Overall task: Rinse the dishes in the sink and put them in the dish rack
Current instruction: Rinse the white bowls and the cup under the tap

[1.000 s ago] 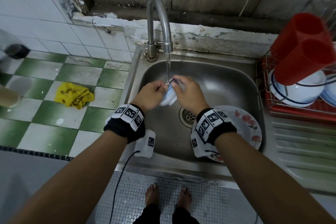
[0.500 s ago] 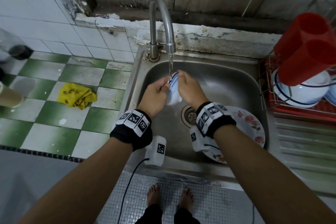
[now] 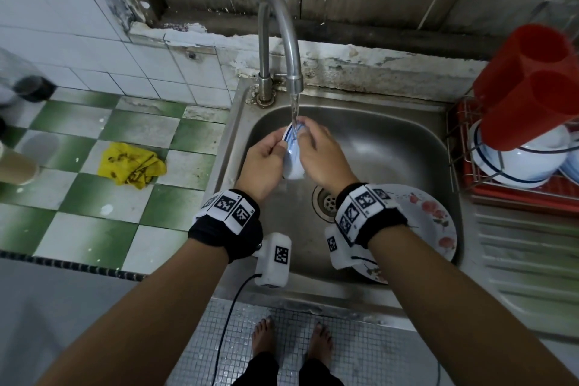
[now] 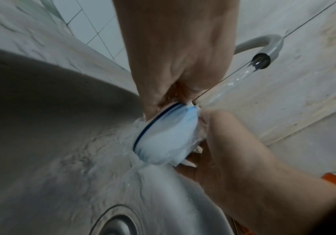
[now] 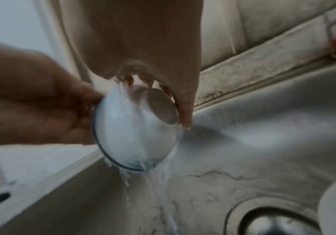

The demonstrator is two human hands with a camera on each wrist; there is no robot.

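White with a thin blue rim line, the small bowl (image 3: 294, 153) is being held on its side under the running tap (image 3: 279, 41), over the middle of the sink (image 3: 391, 147) and toward its back wall. Water is sheeting over the bowl's outside and pouring off its lower edge. The left hand (image 3: 264, 163) is gripping the rim side, fingers curled round the edge, while the right hand (image 3: 322, 157) is cupping the base, fingertips pressed on the foot ring. So the bowl's mouth is facing left, its foot right, its axis running roughly across the sink between the two palms.

The dish rack (image 3: 513, 185) is standing at the sink's right edge, already carrying bowls under two red cups (image 3: 532, 84). That is putting the right hand nearer the rack, and I would judge it the one to carry the bowl over. A flowered plate (image 3: 432, 216) is lying in the sink's front right corner, not yet rinsed by the look of it.
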